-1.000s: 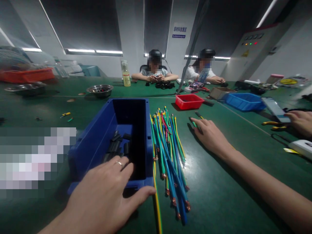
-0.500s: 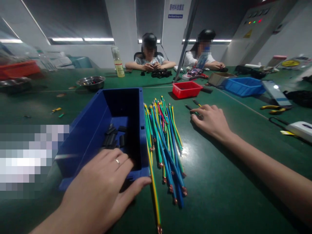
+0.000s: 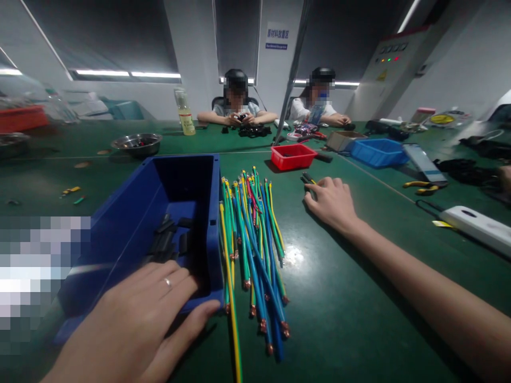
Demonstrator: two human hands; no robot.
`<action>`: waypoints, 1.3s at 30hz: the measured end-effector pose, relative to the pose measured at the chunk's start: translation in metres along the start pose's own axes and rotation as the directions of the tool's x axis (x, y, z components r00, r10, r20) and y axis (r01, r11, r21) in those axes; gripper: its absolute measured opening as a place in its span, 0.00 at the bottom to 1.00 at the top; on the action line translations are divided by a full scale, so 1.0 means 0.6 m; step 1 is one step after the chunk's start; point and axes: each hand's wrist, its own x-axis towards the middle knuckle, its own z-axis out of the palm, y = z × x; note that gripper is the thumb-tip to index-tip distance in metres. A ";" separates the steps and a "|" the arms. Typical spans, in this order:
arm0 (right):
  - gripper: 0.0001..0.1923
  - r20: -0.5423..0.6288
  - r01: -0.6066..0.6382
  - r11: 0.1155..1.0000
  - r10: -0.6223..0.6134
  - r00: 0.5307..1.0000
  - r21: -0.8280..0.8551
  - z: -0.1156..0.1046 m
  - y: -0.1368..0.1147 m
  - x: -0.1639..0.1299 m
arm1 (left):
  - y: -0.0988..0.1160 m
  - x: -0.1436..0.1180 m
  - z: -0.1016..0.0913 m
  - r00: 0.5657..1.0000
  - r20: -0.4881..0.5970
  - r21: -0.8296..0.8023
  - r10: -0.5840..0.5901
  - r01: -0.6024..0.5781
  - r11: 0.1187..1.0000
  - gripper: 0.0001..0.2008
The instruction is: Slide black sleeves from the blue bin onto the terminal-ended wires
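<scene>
My left hand (image 3: 136,324) grips the near wall of a blue plastic bin (image 3: 120,223): the fingers hang inside it and the thumb presses the outside. Several short black tube pieces (image 3: 167,236) lie in the bin. Just right of the bin, a bundle of blue, green and yellow wires (image 3: 251,239) with bare copper ends lies on the green table (image 3: 351,298). My right hand (image 3: 331,202) rests palm down further out, its fingertips on a short dark and yellow wire piece (image 3: 307,178).
A red tray (image 3: 293,156), a blue tray (image 3: 377,151), a phone (image 3: 425,164), yellow-handled pliers (image 3: 423,185) and a white power strip (image 3: 477,227) lie to the right. A steel bowl (image 3: 137,143) and a bottle (image 3: 184,114) stand further back. Two people sit at the far side.
The view has shifted, so everything sits further left in the picture. Both hands keep their places on the bin and the table. A co-worker's hand at the right has nearly left the picture.
</scene>
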 end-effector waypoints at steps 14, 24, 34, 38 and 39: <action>0.25 0.073 0.118 0.993 -0.118 0.990 0.005 -0.021 -0.032 -0.034 | 0.003 -0.001 0.009 0.996 -0.081 0.055 0.031 -0.027 0.998 0.19; 0.28 0.074 0.073 0.995 -0.077 0.994 0.061 -0.006 -0.015 -0.025 | 0.013 0.014 0.001 0.986 -0.160 0.016 0.049 -0.047 0.999 0.17; 0.27 0.124 0.055 0.992 -0.068 0.990 0.110 0.012 0.002 -0.002 | 0.001 0.003 0.007 0.990 -0.132 0.027 0.043 -0.040 0.999 0.14; 0.27 0.129 0.036 0.994 -0.049 0.990 0.101 0.013 0.007 -0.003 | -0.001 0.001 0.009 0.988 -0.150 -0.036 0.024 -0.030 0.999 0.09; 0.27 0.129 0.027 0.995 -0.040 0.991 0.099 0.013 0.008 -0.003 | -0.001 0.001 0.009 0.987 -0.161 -0.047 0.022 -0.030 0.998 0.08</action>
